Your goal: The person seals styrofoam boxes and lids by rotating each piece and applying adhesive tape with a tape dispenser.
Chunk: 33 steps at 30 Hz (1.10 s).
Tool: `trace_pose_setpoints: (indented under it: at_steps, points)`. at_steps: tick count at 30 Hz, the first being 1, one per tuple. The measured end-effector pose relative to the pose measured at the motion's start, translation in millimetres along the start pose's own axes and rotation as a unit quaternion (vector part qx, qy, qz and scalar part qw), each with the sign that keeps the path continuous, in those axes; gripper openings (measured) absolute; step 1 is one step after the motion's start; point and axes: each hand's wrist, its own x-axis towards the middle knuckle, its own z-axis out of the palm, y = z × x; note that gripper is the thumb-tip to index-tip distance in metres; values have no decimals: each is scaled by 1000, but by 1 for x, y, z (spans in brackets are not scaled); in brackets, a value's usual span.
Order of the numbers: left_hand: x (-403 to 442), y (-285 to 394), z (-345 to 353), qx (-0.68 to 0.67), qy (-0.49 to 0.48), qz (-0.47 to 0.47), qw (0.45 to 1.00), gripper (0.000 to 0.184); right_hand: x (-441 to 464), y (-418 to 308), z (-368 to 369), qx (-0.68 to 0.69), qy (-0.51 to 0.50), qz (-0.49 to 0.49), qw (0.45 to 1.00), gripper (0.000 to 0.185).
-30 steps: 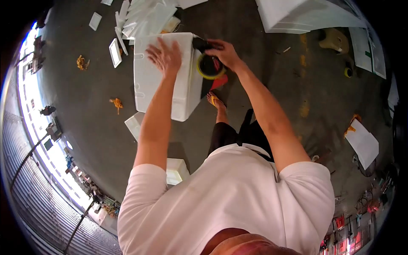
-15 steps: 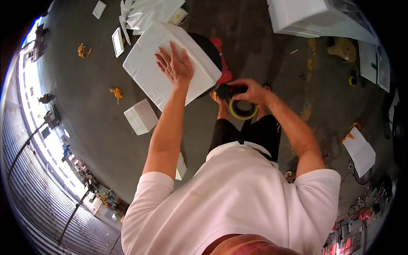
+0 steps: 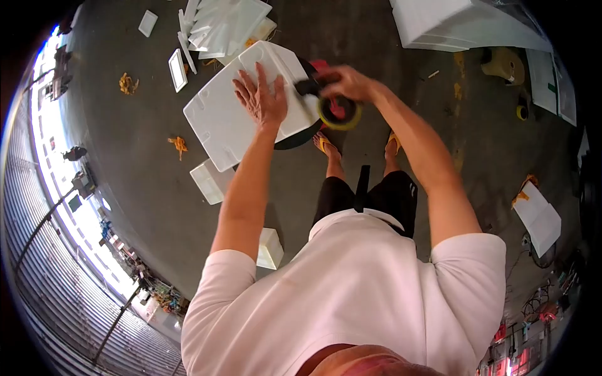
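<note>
Bright light lines the ribbed wall [image 3: 63,276] beside grey floor [image 3: 144,188].

Workshop or warehouse, packing area by the look of it. Wide grey floor [image 3: 138,169], worn yellow marks [image 3: 458,91] on it, orange-yellow scraps [image 3: 179,145] lying loose. Far left: ribbed sheeting [image 3: 56,276], probably metal, beside a long bright opening [image 3: 47,119]. White goods all about: box [image 3: 216,119] with tape [image 3: 342,128] next to it, heaped panels [image 3: 229,28], big white block [image 3: 433,25] upper right. Mixed clutter [image 3: 166,297] along the left edge; more lower right, too small to sort.
</note>
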Motion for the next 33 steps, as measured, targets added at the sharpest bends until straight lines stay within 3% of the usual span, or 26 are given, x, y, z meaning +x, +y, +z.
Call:
trace_pose_setpoints:
  at_steps: [5,9,12,13,14,15,17,18,19,21,24,28,31,33]
  points:
    - [14,7,8,11,-8,-121,993,70,-109,52,54,2,34,-9,999,57]
    - [28,11,18,6,0,-184,983,72,-88,41,84,-6,76,-21,997,55]
    - [37,18,14,-1,12,-213,977,75,-81,2,102,-4,127,54,990,50]
    - [40,18,14,1,14,-239,971,74,-88,-6,112,-168,-3,53,984,51]
    - [42,17,15,5,11,-264,965,73,-93,-9,122,-323,-131,54,936,53]
    - [47,14,18,7,2,-291,957,74,-102,2,122,-248,-101,31,963,51]
    - [59,18,20,-2,10,-314,949,75,-99,42,104,11,120,-86,989,49]
    - [56,14,19,-1,3,-340,940,75,-86,44,94,155,259,-102,948,48]
    - [53,13,19,3,1,-342,940,75,-71,45,77,293,390,-112,866,48]
    - [54,15,20,-4,12,-335,942,74,-36,27,52,402,526,-153,734,51]
    - [56,11,21,1,17,-331,943,72,30,51,82,287,568,-197,746,54]
    - [65,10,24,10,31,-387,922,72,16,62,183,70,648,-183,736,54]
    - [68,5,26,-2,34,-395,918,72,-13,61,201,213,540,-122,805,53]
    - [48,-3,26,-24,28,-180,983,77,-12,91,171,256,566,-146,770,53]
